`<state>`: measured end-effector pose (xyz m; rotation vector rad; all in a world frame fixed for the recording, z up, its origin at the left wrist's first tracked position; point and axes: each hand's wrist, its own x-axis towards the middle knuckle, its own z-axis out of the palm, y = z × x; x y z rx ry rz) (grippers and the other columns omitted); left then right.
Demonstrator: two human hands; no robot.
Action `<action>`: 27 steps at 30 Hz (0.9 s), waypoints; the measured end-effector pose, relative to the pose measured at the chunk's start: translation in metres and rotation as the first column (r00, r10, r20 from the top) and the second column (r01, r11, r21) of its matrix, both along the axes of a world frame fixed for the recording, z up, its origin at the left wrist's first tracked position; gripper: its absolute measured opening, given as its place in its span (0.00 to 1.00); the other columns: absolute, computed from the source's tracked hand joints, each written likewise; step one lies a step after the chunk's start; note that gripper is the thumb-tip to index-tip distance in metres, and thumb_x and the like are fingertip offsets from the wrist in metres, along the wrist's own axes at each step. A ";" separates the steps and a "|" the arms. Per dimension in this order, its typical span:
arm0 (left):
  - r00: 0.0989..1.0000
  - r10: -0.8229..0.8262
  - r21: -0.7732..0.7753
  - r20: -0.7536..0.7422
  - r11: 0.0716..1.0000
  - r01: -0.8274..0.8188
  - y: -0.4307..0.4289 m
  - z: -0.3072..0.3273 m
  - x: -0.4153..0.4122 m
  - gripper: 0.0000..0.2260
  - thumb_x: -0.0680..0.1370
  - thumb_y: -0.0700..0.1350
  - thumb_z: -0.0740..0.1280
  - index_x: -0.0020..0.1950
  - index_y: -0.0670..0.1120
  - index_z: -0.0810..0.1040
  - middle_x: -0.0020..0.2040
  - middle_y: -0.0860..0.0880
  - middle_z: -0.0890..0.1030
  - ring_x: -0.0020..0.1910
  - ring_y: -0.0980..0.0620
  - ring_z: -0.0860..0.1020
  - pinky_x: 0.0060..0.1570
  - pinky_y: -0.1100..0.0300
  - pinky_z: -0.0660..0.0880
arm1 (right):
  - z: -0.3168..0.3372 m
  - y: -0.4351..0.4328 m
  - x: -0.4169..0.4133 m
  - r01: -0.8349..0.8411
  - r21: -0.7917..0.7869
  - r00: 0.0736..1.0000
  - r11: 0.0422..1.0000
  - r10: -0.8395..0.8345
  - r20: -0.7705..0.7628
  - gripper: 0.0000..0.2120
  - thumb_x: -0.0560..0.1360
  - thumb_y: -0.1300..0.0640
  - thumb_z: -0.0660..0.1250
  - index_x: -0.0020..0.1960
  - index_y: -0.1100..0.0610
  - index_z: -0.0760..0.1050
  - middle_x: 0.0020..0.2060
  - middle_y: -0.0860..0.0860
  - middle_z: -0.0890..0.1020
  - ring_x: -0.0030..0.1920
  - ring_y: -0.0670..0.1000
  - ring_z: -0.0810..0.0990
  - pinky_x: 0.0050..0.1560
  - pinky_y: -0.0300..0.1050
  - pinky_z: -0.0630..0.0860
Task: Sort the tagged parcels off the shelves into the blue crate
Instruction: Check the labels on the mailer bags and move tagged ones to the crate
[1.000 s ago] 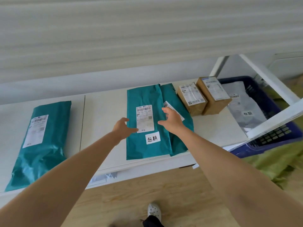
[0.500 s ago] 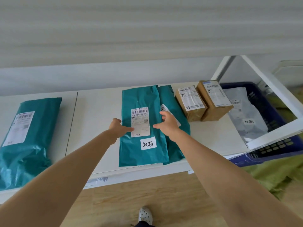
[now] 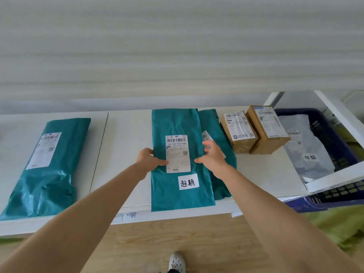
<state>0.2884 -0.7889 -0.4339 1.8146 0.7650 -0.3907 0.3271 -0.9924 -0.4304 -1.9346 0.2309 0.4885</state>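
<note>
Teal tagged parcel (image 3: 178, 154) mid-frame: my left hand (image 3: 146, 160) and right hand (image 3: 211, 157) flank it, fingers apart, seemingly touching

Left hand (image 3: 146, 159) moved in from beside tagged teal parcel (image 3: 177, 123); thumb now over left edge, touching shipping label (image 3: 178, 153). Right hand (image 3: 211, 157) shifted to parcel's right edge, fingers spread, thumb on parcel. Hands closer together, now flanking label. Camera view shifted slightly.
</note>
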 end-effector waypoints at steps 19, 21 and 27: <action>0.917 -0.119 0.087 0.382 0.992 0.092 0.049 0.094 -0.183 0.26 0.68 0.38 0.76 0.60 0.47 0.67 0.48 0.46 0.77 0.43 0.51 0.78 0.35 0.61 0.75 | 0.076 0.022 -0.180 0.071 0.287 0.989 0.955 -0.105 0.103 0.31 0.69 0.73 0.70 0.67 0.52 0.70 0.58 0.53 0.78 0.55 0.49 0.79 0.55 0.51 0.79; 0.900 -0.135 0.122 0.414 0.988 0.092 0.059 0.105 -0.213 0.26 0.68 0.39 0.77 0.60 0.48 0.67 0.46 0.48 0.77 0.42 0.51 0.77 0.35 0.61 0.75 | 0.088 0.033 -0.210 0.069 0.312 0.985 0.948 -0.114 0.128 0.31 0.69 0.74 0.69 0.67 0.52 0.71 0.55 0.51 0.78 0.53 0.47 0.78 0.53 0.49 0.79; 0.864 -0.177 0.211 0.471 0.974 0.084 0.076 0.123 -0.271 0.27 0.68 0.40 0.77 0.61 0.46 0.67 0.43 0.52 0.75 0.42 0.52 0.76 0.38 0.59 0.75 | 0.108 0.049 -0.269 0.052 0.381 0.977 0.923 -0.127 0.173 0.30 0.70 0.75 0.69 0.68 0.55 0.70 0.57 0.53 0.79 0.57 0.51 0.79 0.53 0.48 0.79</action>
